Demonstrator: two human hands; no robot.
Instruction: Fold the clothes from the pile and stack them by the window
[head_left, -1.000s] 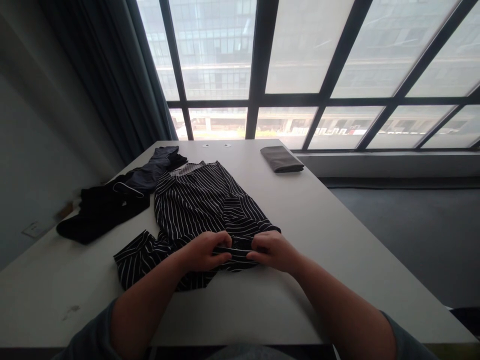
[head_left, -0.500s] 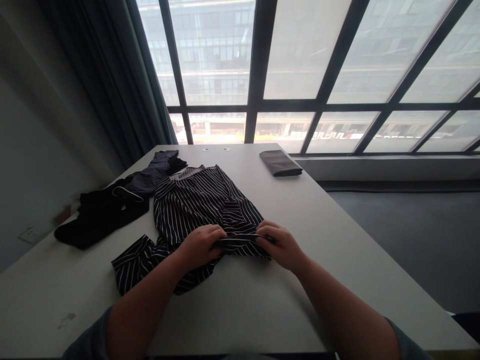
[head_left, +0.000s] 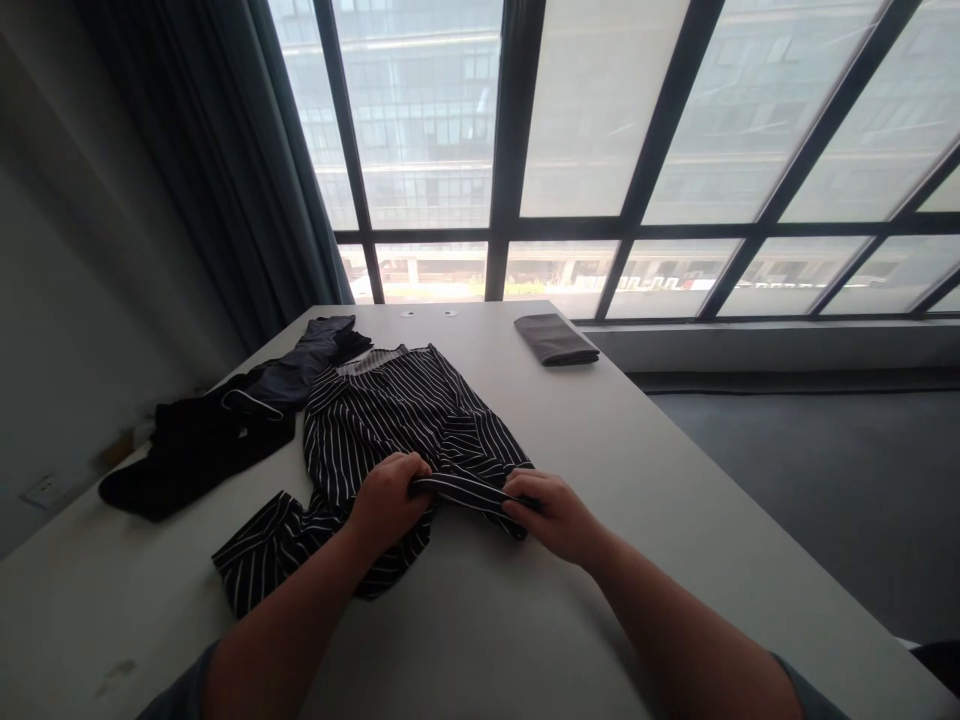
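A black shirt with white stripes (head_left: 382,410) lies spread on the white table, its collar end away from me. My left hand (head_left: 391,498) grips the near edge of the shirt, fingers closed on the cloth. To its right, my right hand (head_left: 551,508) pinches the same edge, and a striped band of fabric stretches between the two hands, slightly lifted. One sleeve lies bunched at the left, partly behind my left forearm. The fingertips of both hands are partly hidden by the cloth.
Dark garments (head_left: 217,440) lie heaped along the table's left side. A folded grey cloth (head_left: 556,341) rests near the far right edge of the white table (head_left: 645,500). Beyond stand a large window and a dark curtain (head_left: 217,150).
My left hand has shifted slightly left, and the held edge now slopes down to the right, pulled straighter. My right hand has dropped slightly. The whole view has tilted up a little.
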